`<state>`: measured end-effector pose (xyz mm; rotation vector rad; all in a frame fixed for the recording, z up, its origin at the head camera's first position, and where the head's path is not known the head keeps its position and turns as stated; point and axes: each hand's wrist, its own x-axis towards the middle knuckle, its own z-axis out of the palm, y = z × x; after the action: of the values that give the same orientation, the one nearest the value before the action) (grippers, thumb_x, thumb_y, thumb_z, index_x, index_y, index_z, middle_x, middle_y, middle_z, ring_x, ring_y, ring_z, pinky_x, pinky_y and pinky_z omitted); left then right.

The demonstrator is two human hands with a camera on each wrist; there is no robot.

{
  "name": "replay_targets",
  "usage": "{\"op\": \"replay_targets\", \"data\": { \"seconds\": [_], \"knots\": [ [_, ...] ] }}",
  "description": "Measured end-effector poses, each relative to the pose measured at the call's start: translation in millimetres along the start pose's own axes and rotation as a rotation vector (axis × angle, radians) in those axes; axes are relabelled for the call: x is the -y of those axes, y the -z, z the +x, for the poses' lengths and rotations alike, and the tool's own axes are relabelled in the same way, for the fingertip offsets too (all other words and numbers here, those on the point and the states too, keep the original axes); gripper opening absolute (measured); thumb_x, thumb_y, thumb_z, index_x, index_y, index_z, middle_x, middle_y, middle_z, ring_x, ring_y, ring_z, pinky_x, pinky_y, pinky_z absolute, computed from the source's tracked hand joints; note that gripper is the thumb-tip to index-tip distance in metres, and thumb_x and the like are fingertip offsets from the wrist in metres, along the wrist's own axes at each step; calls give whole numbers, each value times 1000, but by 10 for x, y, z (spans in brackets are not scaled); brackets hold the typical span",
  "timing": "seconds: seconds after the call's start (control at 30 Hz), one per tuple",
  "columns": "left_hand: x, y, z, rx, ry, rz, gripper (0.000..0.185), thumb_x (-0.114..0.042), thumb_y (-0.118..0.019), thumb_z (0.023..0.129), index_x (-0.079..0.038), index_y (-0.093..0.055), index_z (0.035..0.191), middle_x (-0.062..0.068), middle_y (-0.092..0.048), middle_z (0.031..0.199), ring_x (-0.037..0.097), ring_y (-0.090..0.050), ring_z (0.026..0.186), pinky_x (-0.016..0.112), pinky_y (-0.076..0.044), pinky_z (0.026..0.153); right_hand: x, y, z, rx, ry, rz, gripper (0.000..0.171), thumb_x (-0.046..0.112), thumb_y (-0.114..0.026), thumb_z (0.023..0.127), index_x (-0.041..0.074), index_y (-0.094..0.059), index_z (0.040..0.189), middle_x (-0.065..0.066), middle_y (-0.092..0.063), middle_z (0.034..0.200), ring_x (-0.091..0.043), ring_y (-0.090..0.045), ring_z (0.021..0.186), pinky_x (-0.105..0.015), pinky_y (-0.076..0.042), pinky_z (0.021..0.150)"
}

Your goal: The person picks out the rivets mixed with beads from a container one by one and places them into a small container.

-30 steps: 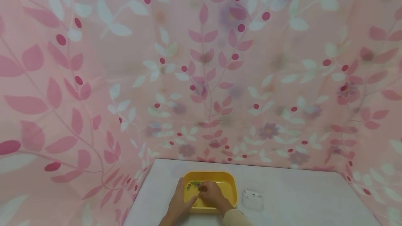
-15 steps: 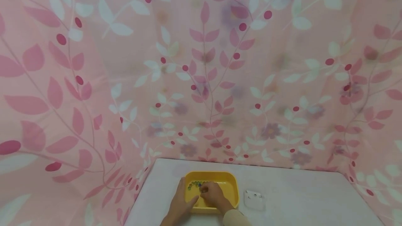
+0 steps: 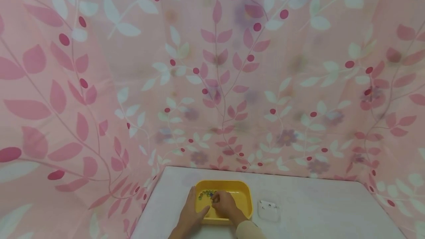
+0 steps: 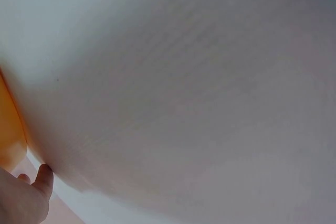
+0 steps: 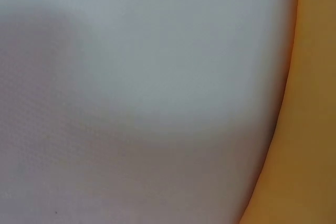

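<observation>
In the head view a yellow tray (image 3: 244, 202) stands on the white table, with several small glass marbles (image 3: 204, 193), mostly green and one blue, along its back left part. My left hand (image 3: 190, 213) rests against the tray's left side, fingers straight along the wall and thumb over the front rim. My right hand (image 3: 225, 204) is inside the tray, fingers curled, pinching what looks like a marble beside the cluster; the fingers mostly hide it. The left wrist view shows fingers (image 4: 44, 179) beside the tray's orange-looking wall (image 4: 9, 124); the right wrist view shows only the tray's wall (image 5: 310, 129) and tabletop.
To the right of the tray, a small clear-and-white case (image 3: 269, 210) lies on the white table (image 3: 318, 209). A pink leaf-patterned cloth (image 3: 232, 128) hangs behind the table and at both sides.
My right hand has drawn back slightly from the marbles, showing more of them, including the blue one. My left hand keeps its place on the tray. The head view has shifted slightly.
</observation>
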<state>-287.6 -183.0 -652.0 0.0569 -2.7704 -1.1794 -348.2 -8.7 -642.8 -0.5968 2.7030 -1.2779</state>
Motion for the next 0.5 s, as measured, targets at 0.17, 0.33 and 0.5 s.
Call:
{"op": "replay_targets", "data": {
  "seconds": [0.17,0.33,0.5],
  "knots": [
    [4,2,5,-3,-2,-3,102,-46,-72,85,1,-16,157,22,-19,163,39,-24,149,55,-24,119,-21,-4,-7,-24,-3,12,11,5,-81,75,7,-70,75,4,-63,70,-6,-50,66,-23,-44,57],
    [21,-3,-1,-7,-19,-10,101,-44,-72,86,1,-16,157,22,-19,163,38,-24,149,55,-25,119,-31,-1,-14,-33,24,28,9,3,-82,74,7,-74,75,2,-68,72,-2,-51,65,-21,-45,58],
    [22,0,2,-11,-26,-8,100,-43,-72,86,2,-16,156,22,-20,163,38,-24,149,55,-25,119,-7,22,-19,-38,13,51,8,1,-82,74,6,-76,77,0,-69,74,-3,-51,66,-20,-45,58]
  ]
}}
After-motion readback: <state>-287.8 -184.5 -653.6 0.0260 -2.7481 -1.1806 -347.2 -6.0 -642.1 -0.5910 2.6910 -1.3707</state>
